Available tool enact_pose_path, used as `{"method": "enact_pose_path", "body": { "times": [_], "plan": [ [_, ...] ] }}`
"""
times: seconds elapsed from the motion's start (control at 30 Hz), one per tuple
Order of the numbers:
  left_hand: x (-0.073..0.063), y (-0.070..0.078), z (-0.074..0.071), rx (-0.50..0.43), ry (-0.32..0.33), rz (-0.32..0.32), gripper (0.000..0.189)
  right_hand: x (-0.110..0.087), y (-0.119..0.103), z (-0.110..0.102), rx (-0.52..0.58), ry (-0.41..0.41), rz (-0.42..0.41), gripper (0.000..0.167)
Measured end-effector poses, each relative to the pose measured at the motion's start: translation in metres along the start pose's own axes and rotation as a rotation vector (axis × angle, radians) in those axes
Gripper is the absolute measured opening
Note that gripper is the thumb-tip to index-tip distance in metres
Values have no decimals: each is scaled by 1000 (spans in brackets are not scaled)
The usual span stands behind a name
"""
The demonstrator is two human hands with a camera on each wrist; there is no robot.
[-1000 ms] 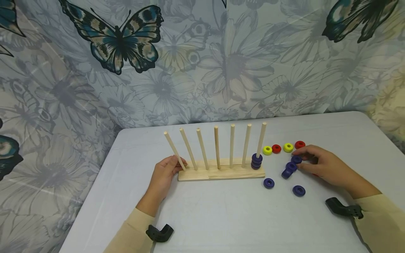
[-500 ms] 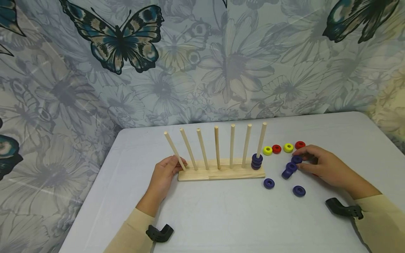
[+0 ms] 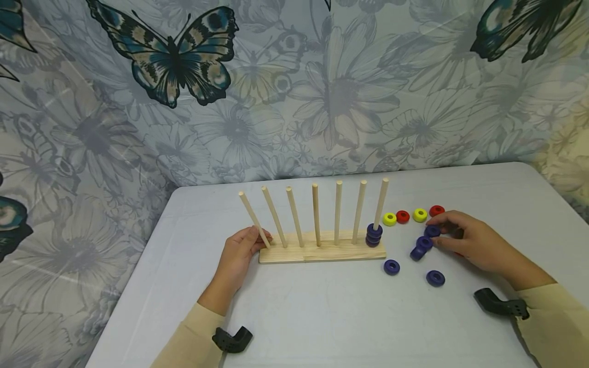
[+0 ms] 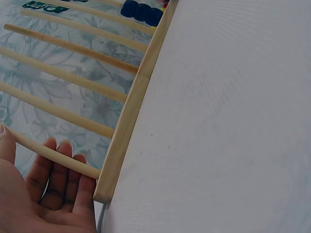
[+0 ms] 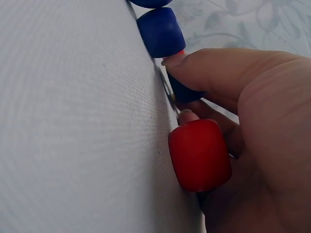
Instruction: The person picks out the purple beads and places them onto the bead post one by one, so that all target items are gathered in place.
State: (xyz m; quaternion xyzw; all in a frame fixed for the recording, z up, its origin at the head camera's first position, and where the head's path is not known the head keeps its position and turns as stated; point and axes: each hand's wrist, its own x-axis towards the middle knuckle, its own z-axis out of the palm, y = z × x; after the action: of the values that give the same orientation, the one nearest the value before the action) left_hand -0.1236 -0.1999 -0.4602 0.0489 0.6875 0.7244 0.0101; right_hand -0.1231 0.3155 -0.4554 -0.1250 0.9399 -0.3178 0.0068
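Observation:
A wooden stand (image 3: pixel 322 251) with a row of upright pegs sits mid-table; several blue beads (image 3: pixel 374 235) are stacked on its rightmost peg. My left hand (image 3: pixel 240 250) holds the stand's left end, thumb and fingers on either side of the leftmost peg (image 4: pixel 58 156). At the right, my right hand (image 3: pixel 474 240) pinches a dark blue bead (image 3: pixel 431 231) between thumb and index finger. Two more blue beads (image 3: pixel 421 248) lean together right beside it. Under the right palm, a red bead (image 5: pixel 200 155) shows in the right wrist view, mostly hidden from the head view.
Behind the right hand lie two yellow beads (image 3: pixel 420 214) and two red beads (image 3: pixel 402 217) in a row. Loose blue beads lie nearer the front, one blue bead (image 3: pixel 391 267) by the stand's right corner, another blue bead (image 3: pixel 435 278) farther right. A patterned wall covering (image 3: pixel 294 102) rises behind the white table (image 3: pixel 322 317).

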Motion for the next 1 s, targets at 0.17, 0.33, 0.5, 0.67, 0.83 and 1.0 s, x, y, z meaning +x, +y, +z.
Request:
{"method": "enact_pose_path", "body": {
  "times": [0.17, 0.33, 0.5, 0.67, 0.83, 1.0],
  "plan": [
    [0, 0, 0, -1, -2, -7, 43, 0, -1, -1, 4, 8, -3, 38],
    [1, 0, 0, -1, -6, -11, 46, 0, -2, -1, 12, 14, -3, 38],
    [0, 1, 0, 5, -3, -11, 46, -1, -2, -1, 21, 33, -8, 38],
    [0, 1, 0, 10, 4, -12, 44, -1, -3, -1, 30, 52, -17, 37],
    [0, 0, 0, 5, 1, -12, 44, -1, -6, -2, 43, 61, -12, 36],
    [0, 0, -1, 6, -7, -12, 46, -1, -9, -3, 49, 58, -4, 36]
  ]
}}
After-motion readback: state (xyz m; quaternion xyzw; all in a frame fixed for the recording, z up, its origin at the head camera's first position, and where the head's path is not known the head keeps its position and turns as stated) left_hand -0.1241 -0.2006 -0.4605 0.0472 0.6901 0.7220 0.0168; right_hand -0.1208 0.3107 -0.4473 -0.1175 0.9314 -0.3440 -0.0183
